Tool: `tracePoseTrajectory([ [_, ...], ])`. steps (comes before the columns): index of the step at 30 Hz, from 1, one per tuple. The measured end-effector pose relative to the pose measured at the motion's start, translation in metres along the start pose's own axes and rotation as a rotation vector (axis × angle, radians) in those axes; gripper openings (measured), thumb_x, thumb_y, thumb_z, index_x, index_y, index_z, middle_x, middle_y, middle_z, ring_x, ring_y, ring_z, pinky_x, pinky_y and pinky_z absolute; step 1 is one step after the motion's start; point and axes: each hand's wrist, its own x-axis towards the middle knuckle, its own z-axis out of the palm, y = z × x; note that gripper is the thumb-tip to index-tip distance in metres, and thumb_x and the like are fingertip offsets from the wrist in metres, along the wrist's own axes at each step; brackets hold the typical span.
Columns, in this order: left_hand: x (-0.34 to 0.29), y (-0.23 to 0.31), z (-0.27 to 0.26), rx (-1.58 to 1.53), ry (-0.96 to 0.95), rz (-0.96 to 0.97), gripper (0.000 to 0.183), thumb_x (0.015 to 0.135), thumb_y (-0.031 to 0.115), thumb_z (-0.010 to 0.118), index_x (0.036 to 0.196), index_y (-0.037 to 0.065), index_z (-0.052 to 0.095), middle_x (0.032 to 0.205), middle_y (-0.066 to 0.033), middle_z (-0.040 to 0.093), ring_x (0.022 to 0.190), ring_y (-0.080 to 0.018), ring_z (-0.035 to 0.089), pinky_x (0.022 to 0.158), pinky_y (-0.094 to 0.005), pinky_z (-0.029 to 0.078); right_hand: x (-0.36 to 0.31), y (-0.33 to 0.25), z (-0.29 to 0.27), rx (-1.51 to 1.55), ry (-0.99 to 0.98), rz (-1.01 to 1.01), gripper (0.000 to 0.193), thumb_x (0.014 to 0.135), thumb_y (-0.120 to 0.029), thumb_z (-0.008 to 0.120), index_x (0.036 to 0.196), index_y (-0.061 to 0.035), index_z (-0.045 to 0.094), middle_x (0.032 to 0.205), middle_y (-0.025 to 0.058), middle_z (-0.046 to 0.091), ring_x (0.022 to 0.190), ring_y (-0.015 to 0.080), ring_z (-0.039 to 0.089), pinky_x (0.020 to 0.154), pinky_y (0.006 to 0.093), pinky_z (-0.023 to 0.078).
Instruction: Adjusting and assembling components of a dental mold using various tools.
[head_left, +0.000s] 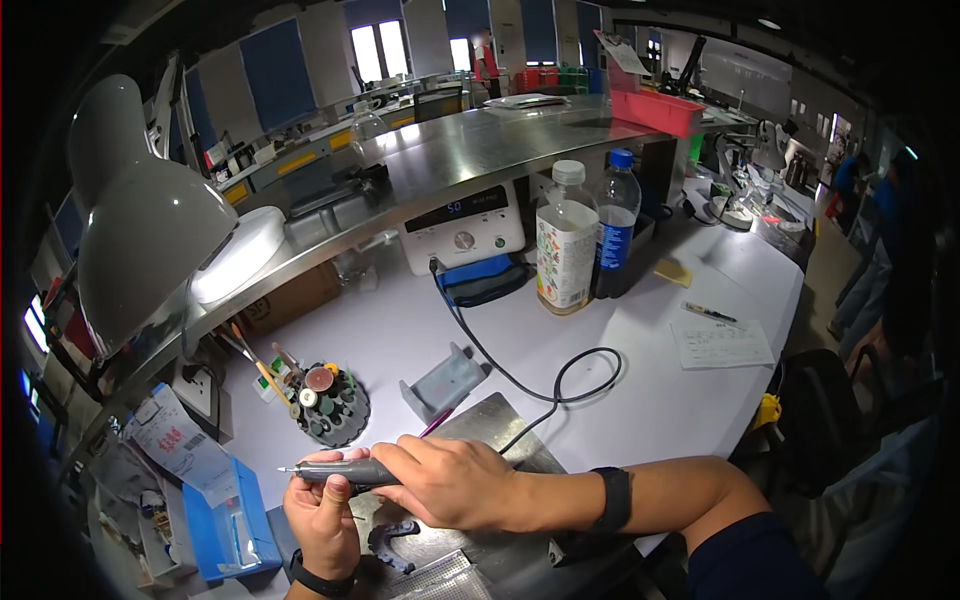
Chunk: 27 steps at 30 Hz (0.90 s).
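My right hand (450, 482) is wrapped round the rear of a grey rotary handpiece (345, 470), which lies nearly level with its slim silver tip to the left. My left hand (325, 525) grips the handpiece's front part between thumb and fingers. A black cord (490, 365) loops over the white tabletop from the control unit (465, 225) toward my right hand. Below the hands, a dark grey arch-shaped piece (388, 548) lies on a metal plate (500, 430), beside a perforated metal sheet (440, 580). Just beyond my hands is a grey plastic holder (445, 382).
A round rack of burs (335, 405) stands left of centre, under a desk lamp (150, 220). Two bottles, one clear-capped (566, 240) and one blue-capped (615, 225), stand far right of centre. A blue tray (230, 525) sits at the left. A paper slip (722, 345) lies at right.
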Motion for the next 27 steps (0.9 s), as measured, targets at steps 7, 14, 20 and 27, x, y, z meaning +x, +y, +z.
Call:
tracePoseTrajectory([
  [7, 0.016, 0.018, -0.016, -0.009, 0.212, -0.013, 0.039, 0.103, 0.030, 0.066, 0.132, 0.009, 0.051, 0.135, -0.0128, 0.064, 0.104, -0.0241, 0.073, 0.083, -0.0334, 0.064, 0.013, 0.011, -0.013, -0.044, 0.419, -0.398, 0.038, 0.089, -0.020, 0.077, 0.123, -0.0072, 0.066, 0.101, 0.0087, 0.065, 0.080, 0.0247, 0.065, 0.068, 0.0358, 0.051],
  [14, -0.002, 0.020, -0.004, -0.179, -0.120, -0.051, 0.042, 0.093, 0.019, 0.079, 0.125, 0.002, 0.057, 0.117, -0.0149, 0.069, 0.097, -0.0238, 0.070, 0.087, -0.0370, 0.060, 0.013, -0.018, 0.000, 1.308, -0.137, 0.095, 0.079, 0.100, -0.040, 0.071, 0.163, -0.0127, 0.031, 0.110, 0.0022, 0.065, 0.097, 0.0086, 0.058, 0.081, 0.0304, 0.050],
  [20, 0.013, 0.047, -0.006, 0.460, -0.275, -0.470, 0.021, 0.094, 0.017, 0.080, 0.099, -0.002, 0.075, 0.082, 0.0004, 0.071, 0.076, -0.0065, 0.063, 0.066, -0.0207, 0.046, 0.008, 0.009, -0.014, 1.334, -0.255, 0.305, 0.064, 0.103, -0.052, 0.059, 0.149, -0.0078, 0.052, 0.088, 0.0023, 0.066, 0.073, 0.0060, 0.058, 0.063, 0.0215, 0.048],
  [27, -0.002, 0.135, -0.008, 0.330, -0.576, -0.091, 0.022, 0.090, 0.006, 0.079, 0.105, -0.009, 0.075, 0.098, -0.0174, 0.073, 0.082, -0.0196, 0.067, 0.074, -0.0334, 0.053, 0.015, 0.023, -0.009, 1.114, -0.044, 0.445, 0.018, 0.099, -0.015, 0.064, 0.110, -0.0016, 0.066, 0.079, 0.0037, 0.064, 0.069, 0.0103, 0.057, 0.063, 0.0253, 0.045],
])
